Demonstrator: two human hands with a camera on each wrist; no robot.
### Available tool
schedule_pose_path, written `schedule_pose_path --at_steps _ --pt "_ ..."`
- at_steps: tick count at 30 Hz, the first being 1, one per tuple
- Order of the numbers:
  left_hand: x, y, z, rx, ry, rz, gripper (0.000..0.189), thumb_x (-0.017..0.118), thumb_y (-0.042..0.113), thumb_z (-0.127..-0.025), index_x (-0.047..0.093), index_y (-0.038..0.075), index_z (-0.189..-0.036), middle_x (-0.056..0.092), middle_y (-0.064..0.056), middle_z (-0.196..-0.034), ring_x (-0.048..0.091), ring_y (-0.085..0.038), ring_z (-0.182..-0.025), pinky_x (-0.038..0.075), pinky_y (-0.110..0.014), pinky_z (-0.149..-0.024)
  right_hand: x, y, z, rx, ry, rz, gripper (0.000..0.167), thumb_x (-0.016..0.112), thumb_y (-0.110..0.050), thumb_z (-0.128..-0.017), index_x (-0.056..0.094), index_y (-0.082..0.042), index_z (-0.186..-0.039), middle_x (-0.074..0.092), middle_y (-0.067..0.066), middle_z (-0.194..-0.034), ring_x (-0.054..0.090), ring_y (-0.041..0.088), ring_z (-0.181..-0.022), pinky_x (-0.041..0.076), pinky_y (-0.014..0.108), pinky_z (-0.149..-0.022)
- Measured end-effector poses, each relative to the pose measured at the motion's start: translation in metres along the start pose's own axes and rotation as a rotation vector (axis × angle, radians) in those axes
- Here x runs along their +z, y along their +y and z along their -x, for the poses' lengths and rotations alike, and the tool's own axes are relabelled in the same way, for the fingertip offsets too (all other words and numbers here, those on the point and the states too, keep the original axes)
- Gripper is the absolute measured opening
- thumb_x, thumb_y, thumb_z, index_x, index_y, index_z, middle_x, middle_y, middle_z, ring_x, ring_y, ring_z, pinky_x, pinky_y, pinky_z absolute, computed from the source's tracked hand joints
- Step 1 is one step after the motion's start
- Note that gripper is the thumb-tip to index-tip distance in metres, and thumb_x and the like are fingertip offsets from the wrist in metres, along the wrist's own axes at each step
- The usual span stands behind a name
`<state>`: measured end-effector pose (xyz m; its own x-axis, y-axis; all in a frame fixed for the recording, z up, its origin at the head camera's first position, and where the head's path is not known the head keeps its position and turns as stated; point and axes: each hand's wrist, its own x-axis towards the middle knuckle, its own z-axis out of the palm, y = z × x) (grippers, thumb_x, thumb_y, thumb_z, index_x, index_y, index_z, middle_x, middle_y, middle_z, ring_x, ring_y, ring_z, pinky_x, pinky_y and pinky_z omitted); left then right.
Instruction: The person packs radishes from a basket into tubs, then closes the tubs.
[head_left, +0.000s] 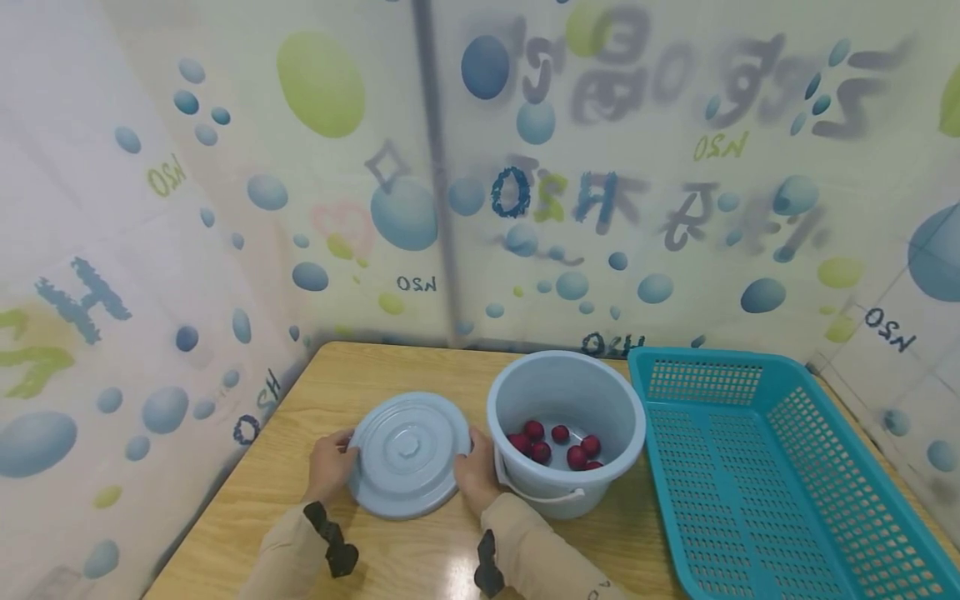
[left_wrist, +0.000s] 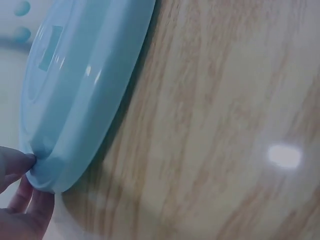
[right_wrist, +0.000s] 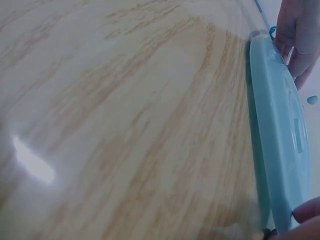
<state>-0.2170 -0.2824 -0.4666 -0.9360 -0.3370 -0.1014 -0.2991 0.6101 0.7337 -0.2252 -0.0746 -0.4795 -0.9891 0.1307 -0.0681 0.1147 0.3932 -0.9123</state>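
Observation:
A round light-blue plastic lid [head_left: 408, 455] lies flat, low over the wooden table, left of the bucket. My left hand [head_left: 331, 467] grips its left rim, thumb on top and fingers beneath, as the left wrist view shows on the lid [left_wrist: 95, 85]. On the opposite rim, my right hand [head_left: 477, 473] holds the lid with the thumb on top. Close by the right hand stands a light-blue bucket [head_left: 540, 492], uncovered, its white handle hanging down in front. Several dark red round fruits [head_left: 577, 457] lie on its bottom.
A teal perforated plastic basket [head_left: 738, 492] stands to the right of the bucket, with nothing seen in it. The wooden table [head_left: 405, 558] meets walls covered with a sheet [head_left: 360, 167] printed with bubbles at the back and sides.

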Motion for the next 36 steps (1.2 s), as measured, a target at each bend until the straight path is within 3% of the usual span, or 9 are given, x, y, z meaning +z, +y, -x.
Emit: schedule_pose_path --at_steps 5,13,23,29,32,34,36 --pt "-0.008 0.002 0.000 0.029 -0.002 -0.020 0.039 0.040 0.002 -0.089 0.040 -0.008 -0.127 0.043 -0.029 -0.122 0.046 -0.038 -0.109 0.044 -0.041 -0.086 -0.002 -0.002 0.003 -0.009 -0.024 -0.028 0.053 0.045 0.011 -0.070 0.047 0.005 -0.123 0.050 0.019 -0.122 0.042 0.030 -0.117 0.031 0.040 -0.099" --pt "-0.029 0.006 0.005 0.153 -0.002 -0.090 0.039 0.043 0.005 -0.090 0.040 -0.009 -0.126 0.046 -0.029 -0.119 0.047 -0.038 -0.105 0.044 -0.044 -0.084 -0.004 -0.008 0.011 -0.026 -0.072 -0.170 0.047 0.040 0.012 -0.077 0.046 0.005 -0.123 0.054 0.017 -0.115 0.051 0.027 -0.106 0.043 0.036 -0.088" --pt "-0.064 0.002 0.012 0.237 -0.002 -0.139 0.040 0.046 0.008 -0.089 0.042 -0.010 -0.124 0.043 -0.031 -0.121 0.047 -0.043 -0.105 0.045 -0.046 -0.082 -0.010 -0.022 0.027 -0.148 -0.108 -0.382 0.039 0.049 0.013 -0.075 0.052 0.009 -0.114 0.057 0.017 -0.102 0.057 0.030 -0.095 0.049 0.032 -0.078" --pt "-0.091 0.005 0.017 0.300 -0.010 -0.093 0.041 0.051 0.013 -0.089 0.044 -0.009 -0.123 0.046 -0.030 -0.120 0.048 -0.044 -0.104 0.048 -0.044 -0.078 -0.021 -0.041 0.037 -0.161 -0.177 -0.457 0.037 0.050 0.009 -0.077 0.051 0.006 -0.115 0.055 0.014 -0.105 0.057 0.029 -0.095 0.050 0.032 -0.076" --pt "-0.106 0.011 0.021 0.341 -0.012 -0.052 0.043 0.051 0.018 -0.090 0.045 -0.008 -0.123 0.047 -0.030 -0.119 0.049 -0.044 -0.103 0.051 -0.037 -0.075 -0.027 -0.053 0.042 -0.167 -0.199 -0.474 0.037 0.052 0.006 -0.079 0.051 0.005 -0.116 0.054 0.013 -0.106 0.057 0.027 -0.096 0.050 0.031 -0.076" --pt "-0.115 0.017 0.023 0.383 -0.010 -0.026 0.043 0.052 0.019 -0.090 0.046 -0.008 -0.123 0.048 -0.030 -0.117 0.052 -0.041 -0.101 0.052 -0.029 -0.072 -0.032 -0.061 0.044 -0.186 -0.209 -0.491 0.038 0.052 0.005 -0.079 0.050 0.005 -0.117 0.054 0.013 -0.107 0.057 0.027 -0.096 0.050 0.030 -0.076" --pt "-0.122 0.024 0.024 0.421 -0.015 -0.003 0.044 0.053 0.020 -0.089 0.047 -0.008 -0.123 0.050 -0.029 -0.115 0.058 -0.029 -0.096 0.052 -0.023 -0.067 -0.040 -0.067 0.045 -0.208 -0.227 -0.522 0.038 0.052 0.005 -0.080 0.049 0.005 -0.118 0.053 0.014 -0.109 0.057 0.026 -0.096 0.049 0.030 -0.076"
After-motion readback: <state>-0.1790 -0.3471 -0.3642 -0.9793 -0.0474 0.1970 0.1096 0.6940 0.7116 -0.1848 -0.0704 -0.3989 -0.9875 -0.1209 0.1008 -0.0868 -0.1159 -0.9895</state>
